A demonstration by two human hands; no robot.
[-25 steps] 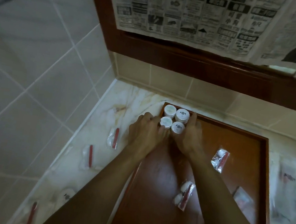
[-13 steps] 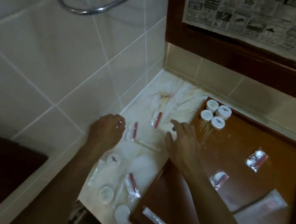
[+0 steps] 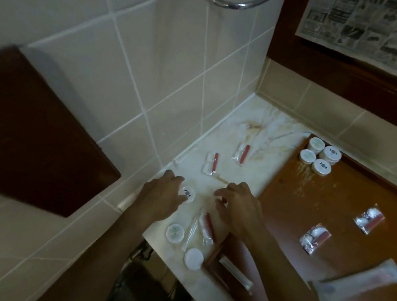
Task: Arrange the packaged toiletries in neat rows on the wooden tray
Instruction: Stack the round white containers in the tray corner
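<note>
Your left hand [image 3: 163, 196] touches the round jar [image 3: 187, 193] at centre frame on the counter [image 3: 255, 177]; your right hand [image 3: 237, 209] hovers, loosely curled and empty. Grip the jar squarely, then seat it beside the four jars [image 3: 318, 158] in the wooden tray [image 3: 339, 197].

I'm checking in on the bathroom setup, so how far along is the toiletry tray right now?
Early stage. Done: four round containers sit in a tight block in the far corner of the wooden tray. In hand: the left hand touches a round container on the counter; the right hand hovers beside it with nothing in its grip. Left: sachets on the counter and loose sachets on the tray are unaligned.
</note>
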